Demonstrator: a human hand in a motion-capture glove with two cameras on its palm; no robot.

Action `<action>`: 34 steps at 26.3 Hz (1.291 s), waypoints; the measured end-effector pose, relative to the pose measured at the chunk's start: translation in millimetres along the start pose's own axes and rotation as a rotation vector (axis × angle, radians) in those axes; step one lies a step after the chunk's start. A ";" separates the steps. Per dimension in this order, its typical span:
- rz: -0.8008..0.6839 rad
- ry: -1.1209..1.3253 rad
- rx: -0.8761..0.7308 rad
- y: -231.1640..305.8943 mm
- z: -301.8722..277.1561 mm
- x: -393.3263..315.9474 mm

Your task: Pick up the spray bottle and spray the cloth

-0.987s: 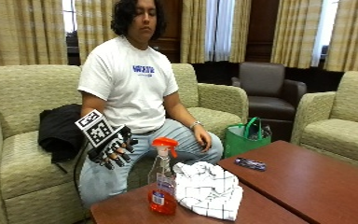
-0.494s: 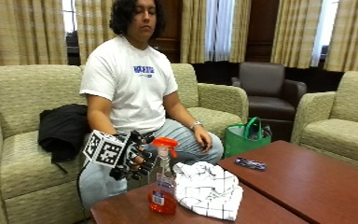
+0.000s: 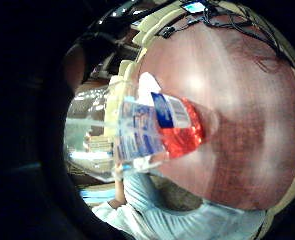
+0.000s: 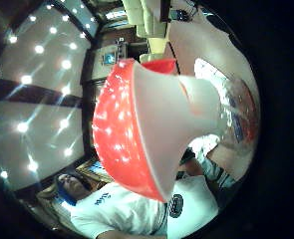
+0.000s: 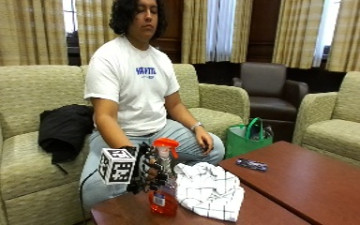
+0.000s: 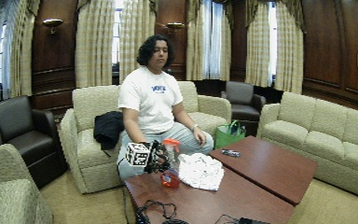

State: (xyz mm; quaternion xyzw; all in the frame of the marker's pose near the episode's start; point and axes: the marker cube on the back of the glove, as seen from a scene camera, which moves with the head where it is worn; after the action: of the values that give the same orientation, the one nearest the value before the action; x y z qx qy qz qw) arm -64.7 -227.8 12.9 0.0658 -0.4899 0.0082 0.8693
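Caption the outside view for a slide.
Gloved right hand at the spray bottle, which stands on the table beside the checked cloth.

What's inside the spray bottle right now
The spray bottle stands on the table with red liquid filling only its bottom part; above that it looks clear. The gloved right hand covers part of one side, beside the cloth.

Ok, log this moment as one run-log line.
stage: reach/grasp | right hand: at spray bottle, grip unclear | bottle: upright on table | cloth: crumpled beside bottle, untouched | spray: not yet
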 end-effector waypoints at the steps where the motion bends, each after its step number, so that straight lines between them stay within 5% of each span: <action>1: -0.001 -0.011 0.001 -2.4 1.2 -0.8; 34: -0.074 -0.051 0.063 -49.4 37.3 -9.9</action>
State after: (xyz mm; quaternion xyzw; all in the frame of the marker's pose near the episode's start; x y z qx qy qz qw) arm -97.7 -280.8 18.3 0.1116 -0.5084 -0.0104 0.8538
